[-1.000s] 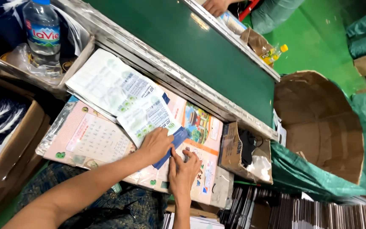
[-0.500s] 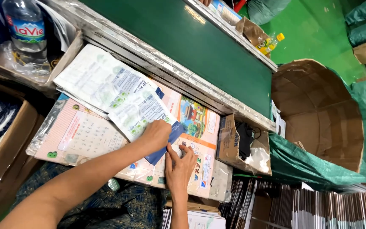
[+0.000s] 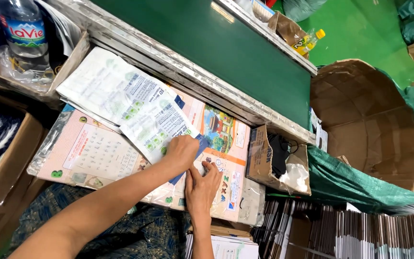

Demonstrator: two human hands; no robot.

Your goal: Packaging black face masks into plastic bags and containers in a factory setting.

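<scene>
Left hand [image 3: 182,152] and right hand [image 3: 202,184] press on a glossy blue card [image 3: 198,146] lying on a printed board [image 3: 120,158] with shiny clear film wrap. At 11 o'clock of the hands: thin paper sheets [image 3: 120,103], matt, lightly creased. Conveyor belt [image 3: 207,52] at 12: smooth matt green rubber, dull scuffed metal frame [image 3: 168,62]. Small box [image 3: 274,160] at 3: rough brown cardboard, worn edges. Big round carton [image 3: 365,120] at 2: raw matt cardboard, over woven green tarp [image 3: 350,180]. Water bottle [image 3: 25,36] at 10: clear glossy plastic.
</scene>
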